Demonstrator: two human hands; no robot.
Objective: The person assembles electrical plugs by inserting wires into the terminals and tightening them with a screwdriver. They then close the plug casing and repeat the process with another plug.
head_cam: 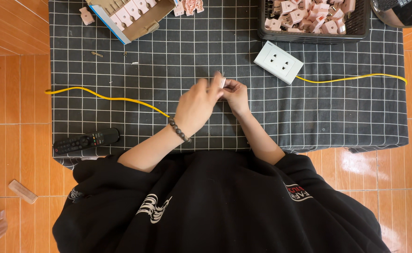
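At the centre of the black grid-patterned cloth (168, 61), the left hand (194, 108) and the right hand (235, 96) are brought together, touching, over a small pale pink plug piece (222, 82). The piece is pinched at the fingertips of both hands, with the fingers of each hand closed narrowly around it; only its upper end is seen, the rest being hidden behind the fingers. A dark beaded bracelet (178, 130) is worn on the left wrist.

At about 2 o'clock from the hands, near them, a white outlet plate (278, 62) is laid flat on the cloth, and a yellow cable (351, 78) is run from it toward 3 o'clock. A second stretch of yellow cable (103, 97) is seen at 9 o'clock, ending behind the left hand. At 1 o'clock, well apart at the far edge, a black basket (309, 35) filled with pink plug pieces is placed. At 11 o'clock an open cardboard box (138, 29) holding a row of the same pink pieces is set tilted, with a few loose pink pieces (189, 7) just beside it. At 8 o'clock a black remote control (86, 140) is laid near the cloth's edge. The cloth is spread over an orange tiled floor (14, 93), on which a small pale block (22, 191) is left at 8 o'clock, well apart.
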